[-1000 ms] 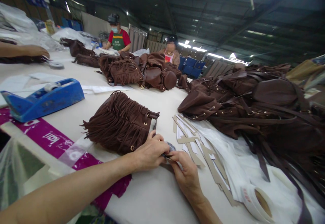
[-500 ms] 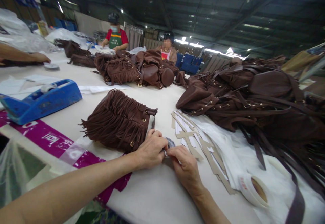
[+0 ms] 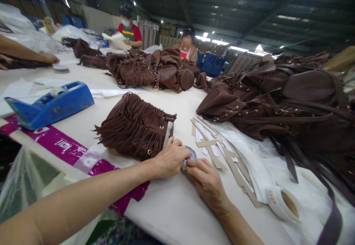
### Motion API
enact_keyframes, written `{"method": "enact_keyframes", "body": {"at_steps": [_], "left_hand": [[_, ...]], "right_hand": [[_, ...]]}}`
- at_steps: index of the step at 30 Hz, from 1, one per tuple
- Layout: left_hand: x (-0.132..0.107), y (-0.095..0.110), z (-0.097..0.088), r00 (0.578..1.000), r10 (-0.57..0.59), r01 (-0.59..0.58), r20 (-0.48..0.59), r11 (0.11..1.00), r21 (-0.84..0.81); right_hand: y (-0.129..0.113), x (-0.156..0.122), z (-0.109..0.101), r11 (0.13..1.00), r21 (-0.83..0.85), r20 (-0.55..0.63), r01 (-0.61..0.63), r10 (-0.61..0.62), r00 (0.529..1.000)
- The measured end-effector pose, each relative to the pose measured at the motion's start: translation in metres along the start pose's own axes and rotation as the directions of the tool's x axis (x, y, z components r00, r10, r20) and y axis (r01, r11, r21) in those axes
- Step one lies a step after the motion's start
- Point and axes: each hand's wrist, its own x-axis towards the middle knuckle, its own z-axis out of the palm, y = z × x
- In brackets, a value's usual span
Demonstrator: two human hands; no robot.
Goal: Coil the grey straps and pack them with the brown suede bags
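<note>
A brown fringed suede bag (image 3: 135,128) lies on the white table (image 3: 172,208) in front of me. My left hand (image 3: 169,158) and my right hand (image 3: 206,182) meet just right of the bag's open end. Both pinch a small grey-wrapped piece (image 3: 190,153) between their fingertips; I cannot make out what it is. A fan of brown cardboard strips (image 3: 219,152) lies right beside my right hand.
A blue tape dispenser (image 3: 51,104) stands at left on the table. A large heap of brown bags and straps (image 3: 280,104) fills the right side. A tape roll (image 3: 284,202) lies at lower right. More fringed bags (image 3: 149,73) sit farther back. Two people work across the table; another person's arm (image 3: 24,54) rests at far left.
My hands have stayed together at the bag's end with only slight finger movement. The view has shifted a little. The person in the red shirt has lifted a white sheet.
</note>
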Motion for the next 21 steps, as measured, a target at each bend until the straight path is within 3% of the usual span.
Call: {"method": "enact_keyframes", "body": {"at_steps": [7, 11, 16, 21], "left_hand": [[0.001, -0.002, -0.01, 0.999, 0.039, -0.037, 0.036, 0.998, -0.048], [0.001, 0.002, -0.01, 0.998, 0.048, -0.05, 0.041, 0.998, 0.046], [0.001, 0.013, -0.012, 0.994, 0.077, -0.092, 0.08, 0.975, 0.201], [0.008, 0.012, -0.017, 0.99, 0.12, -0.132, 0.071, 0.974, 0.185]], "right_hand": [[-0.004, -0.001, -0.005, 0.999, 0.053, 0.063, -0.012, 0.009, 0.998], [-0.005, -0.001, -0.011, 0.997, 0.071, 0.113, 0.003, -0.011, 0.994], [-0.01, -0.001, -0.015, 0.999, -0.032, 0.169, 0.018, -0.012, 0.986], [-0.013, 0.0, -0.017, 0.993, -0.111, 0.155, 0.041, -0.023, 0.988]]}}
